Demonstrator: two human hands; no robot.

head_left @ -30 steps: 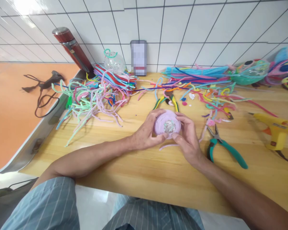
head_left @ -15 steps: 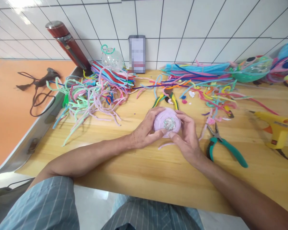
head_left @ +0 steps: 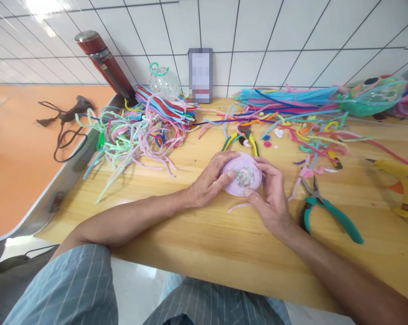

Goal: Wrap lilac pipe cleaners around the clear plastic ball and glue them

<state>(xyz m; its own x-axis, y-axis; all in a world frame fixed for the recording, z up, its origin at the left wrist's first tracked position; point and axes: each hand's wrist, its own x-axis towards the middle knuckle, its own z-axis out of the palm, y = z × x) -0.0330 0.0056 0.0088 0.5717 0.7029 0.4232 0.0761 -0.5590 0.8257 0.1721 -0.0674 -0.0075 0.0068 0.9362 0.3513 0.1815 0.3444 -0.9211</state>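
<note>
A ball wrapped in pale lilac pipe cleaner (head_left: 241, 173), with a glittery clear patch still showing at its middle, rests low over the wooden table (head_left: 204, 253). My left hand (head_left: 208, 180) curls round its left side, thumb pressed on the wrap. From the right, my right hand (head_left: 271, 196) grips it, thumb at the lower edge. A loose lilac tail (head_left: 237, 207) trails from under the ball onto the table.
A tangle of pastel pipe cleaners (head_left: 136, 135) lies at the left, with straight bundles (head_left: 285, 101) at the back. Teal pliers (head_left: 329, 214) lie right of my hands, yellow pliers (head_left: 239, 139) behind them, a yellow glue gun (head_left: 405, 185) far right. A flask (head_left: 104, 63) and a phone (head_left: 200, 74) lean on the tiled wall.
Both hands stay on the ball and shift only slightly; my left thumb has slid further onto the wrap. The camera has swung a little to the left.
</note>
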